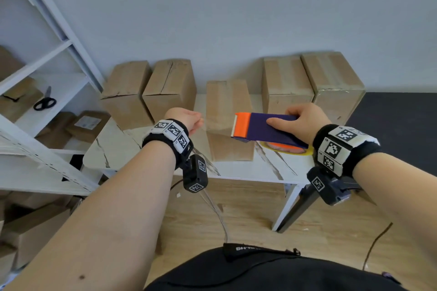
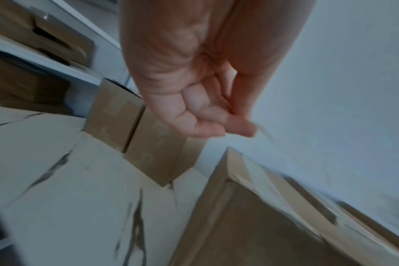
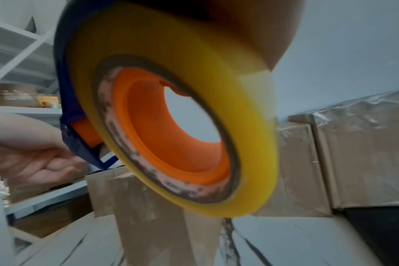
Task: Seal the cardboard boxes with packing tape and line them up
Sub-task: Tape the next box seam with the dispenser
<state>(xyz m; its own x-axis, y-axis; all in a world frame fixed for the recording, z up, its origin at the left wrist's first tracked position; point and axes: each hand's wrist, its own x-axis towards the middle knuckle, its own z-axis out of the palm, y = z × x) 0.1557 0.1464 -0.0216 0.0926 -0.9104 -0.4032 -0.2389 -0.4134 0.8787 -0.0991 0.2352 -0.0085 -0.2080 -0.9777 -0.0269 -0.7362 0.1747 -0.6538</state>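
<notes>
Boxes (image 1: 229, 111): plain brown cardboard, matt, a bit scuffed; I see creases near the top edges. The right-hand box (image 3: 362, 153) carries clear glossy tape, wrinkled and catching light. Dispenser (image 1: 267, 128): smooth plastic, dark blue body, orange front piece with a toothed edge. Tape roll (image 3: 171, 108): yellowish, translucent, slick; orange plastic hub inside a worn brown paper core. Table (image 1: 113, 149): white marble-look top with dark veins, slight sheen. Floor (image 1: 248, 208): pale wood grain, matt. Shelf (image 1: 47, 87): white painted, smooth. Scissors (image 1: 45, 101): black plastic handles, metal blades. Wristbands (image 1: 169, 134): black cloth.
</notes>
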